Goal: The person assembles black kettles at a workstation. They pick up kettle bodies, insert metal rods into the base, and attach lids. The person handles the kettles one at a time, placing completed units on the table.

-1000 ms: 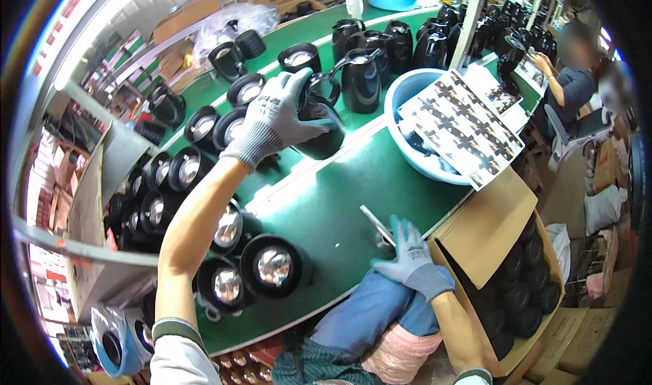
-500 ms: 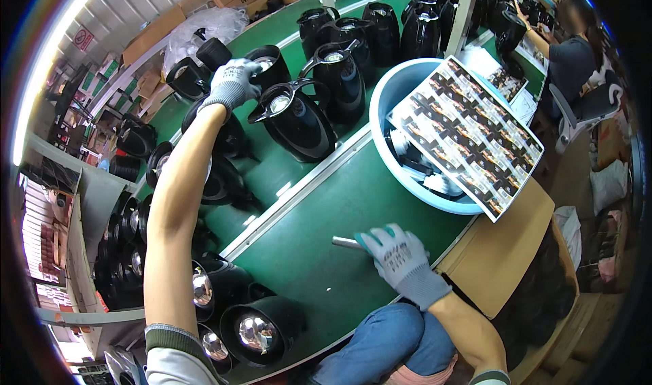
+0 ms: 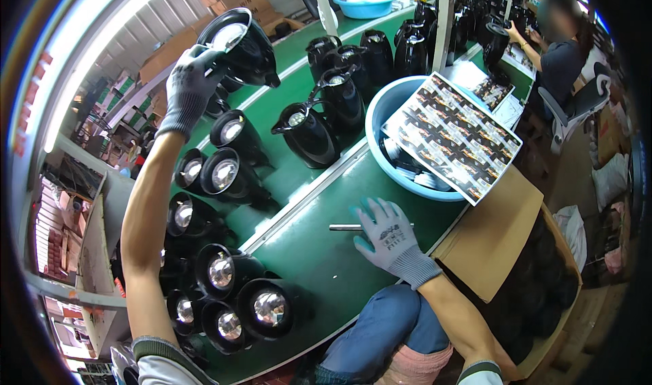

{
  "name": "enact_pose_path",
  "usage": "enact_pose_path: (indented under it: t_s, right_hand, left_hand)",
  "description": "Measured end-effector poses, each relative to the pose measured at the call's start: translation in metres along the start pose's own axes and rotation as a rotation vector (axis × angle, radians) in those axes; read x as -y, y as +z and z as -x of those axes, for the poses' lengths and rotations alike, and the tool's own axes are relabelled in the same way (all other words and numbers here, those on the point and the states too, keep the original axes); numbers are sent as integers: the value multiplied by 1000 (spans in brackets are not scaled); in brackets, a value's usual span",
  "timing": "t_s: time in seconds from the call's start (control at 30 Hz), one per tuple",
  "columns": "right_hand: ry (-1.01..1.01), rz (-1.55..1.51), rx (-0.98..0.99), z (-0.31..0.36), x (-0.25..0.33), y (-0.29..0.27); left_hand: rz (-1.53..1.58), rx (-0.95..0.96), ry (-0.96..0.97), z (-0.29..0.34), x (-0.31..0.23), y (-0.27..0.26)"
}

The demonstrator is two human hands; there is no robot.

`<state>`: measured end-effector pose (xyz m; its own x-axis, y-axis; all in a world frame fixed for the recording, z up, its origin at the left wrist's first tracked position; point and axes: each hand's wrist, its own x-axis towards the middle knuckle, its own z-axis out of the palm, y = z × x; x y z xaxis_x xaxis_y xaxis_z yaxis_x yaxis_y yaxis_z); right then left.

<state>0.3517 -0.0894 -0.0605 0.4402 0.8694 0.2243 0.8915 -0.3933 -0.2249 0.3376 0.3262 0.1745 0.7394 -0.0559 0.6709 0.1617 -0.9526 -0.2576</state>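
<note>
My left hand, in a grey glove, is closed on a black vacuum jug and holds it up tilted above the bench. The jug's shiny lined mouth faces me; where exactly the fingers grip is partly hidden. My right hand, gloved alike with teal fingertips, lies palm down with fingers spread. Beneath it a thin metal rod rests on the green bench, its left end showing past the fingers. Ahead stands a lidded black jug, upright.
Several open black jugs lie along the left, mouths toward me. More lidded jugs stand farther back. A blue basin at right bears a printed sheet. Beside it is a cardboard box. Another person sits far right.
My left hand has lifted a black jug off the bench, up and to the left. My right hand has let go of the metal rod and spread its fingers over it.
</note>
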Motion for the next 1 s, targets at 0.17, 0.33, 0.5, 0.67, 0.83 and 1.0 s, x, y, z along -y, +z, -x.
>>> enact_pose_path:
  t_s: [0.17, 0.33, 0.5, 0.67, 0.83, 1.0]
  right_hand:
    - [-191, -327, -547, 13, 39, -136]
    - [-372, -192, -490, 63, 79, -210]
    - [-262, -529, -247, 190, 70, -205]
    - [353, -922, -473, 322, 94, -170]
    - [658, -1123, -691, 367, 130, -150]
    - [767, -1064, -632, 372, 162, -163]
  left_hand:
    - [252, 117, 168, 32, -97, -156]
    - [565, 356, 374, 94, -198, -247]
    - [908, 403, 442, 142, -289, -257]
    - [795, 240, 46, 259, -332, -230]
    - [1594, 407, -646, 346, -388, -180]
    - [1676, 534, -579, 339, -392, -154]
